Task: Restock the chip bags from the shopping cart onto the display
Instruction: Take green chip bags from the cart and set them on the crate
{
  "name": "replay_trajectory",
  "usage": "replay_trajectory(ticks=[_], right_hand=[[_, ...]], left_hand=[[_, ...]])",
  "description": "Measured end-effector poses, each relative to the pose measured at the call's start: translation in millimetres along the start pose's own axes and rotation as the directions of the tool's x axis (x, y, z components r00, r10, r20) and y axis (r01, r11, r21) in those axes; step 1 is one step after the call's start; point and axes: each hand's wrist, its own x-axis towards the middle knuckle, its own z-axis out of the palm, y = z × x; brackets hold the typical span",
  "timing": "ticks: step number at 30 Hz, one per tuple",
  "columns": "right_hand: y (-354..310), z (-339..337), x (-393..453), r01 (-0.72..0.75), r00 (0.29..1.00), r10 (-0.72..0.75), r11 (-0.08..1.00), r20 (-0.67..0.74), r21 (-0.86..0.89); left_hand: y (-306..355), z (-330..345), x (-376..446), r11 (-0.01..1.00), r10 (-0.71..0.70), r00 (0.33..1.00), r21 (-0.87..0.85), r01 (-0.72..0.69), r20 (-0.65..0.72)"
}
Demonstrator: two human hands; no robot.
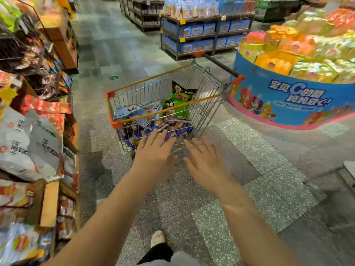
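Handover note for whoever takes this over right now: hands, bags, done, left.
Left hand: open, empty, reaching toward the shopping cart.
Right hand: open, empty, beside it, short of the cart.
Chip bags: green bag upright in the cart, blue bags and purple bags piled around it.
Done: cannot tell; no bag in hand.
Left: move the cart's bags onto the display.

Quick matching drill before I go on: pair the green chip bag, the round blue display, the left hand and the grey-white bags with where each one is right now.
Things:
1. green chip bag
2. round blue display
3. left hand
4. grey-white bags

Places:
A. on the shelving at the left of the aisle
B. stretched out, open, in front of the cart's near end
C. standing upright inside the shopping cart
D. to the right of the cart

Pairs: 1-C, 2-D, 3-B, 4-A
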Motion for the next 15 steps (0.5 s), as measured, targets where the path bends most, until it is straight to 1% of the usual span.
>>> replay_trajectory(ticks=[2,5,9,12,15], right_hand=[[7.0,6.1,33.5,0.01,1.0,-0.01,1.0,0.022,0.003],[21.5,12.2,89.9,0.016,0.998,-0.016,1.0,0.053,0.005],[48.0,6.0,177.7,0.008,0.998,-0.005,0.999,0.057,-0.048],[66.1,-6.9,245.9,-0.011,1.0,0.014,0.996,0.027,-0.093],[79.3,-14.4,300.2,-0.035,0.999,0.032,0.997,-0.04,-0.076]], left_hand=[[-14.9,4.8,30.0,0.999,-0.024,0.999,0.031,0.024,-0.023],[-33.8,11.1,86.3,0.998,-0.058,0.998,-0.001,0.058,-0.009],[-56.1,19.0,176.6,0.999,-0.024,1.0,-0.039,0.024,0.013],[-73.0,14.8,245.4,0.998,-0.007,1.0,-0.067,0.009,0.027],[-85.5,9.8,303.2,0.998,-0.02,1.0,-0.056,0.021,0.011]])
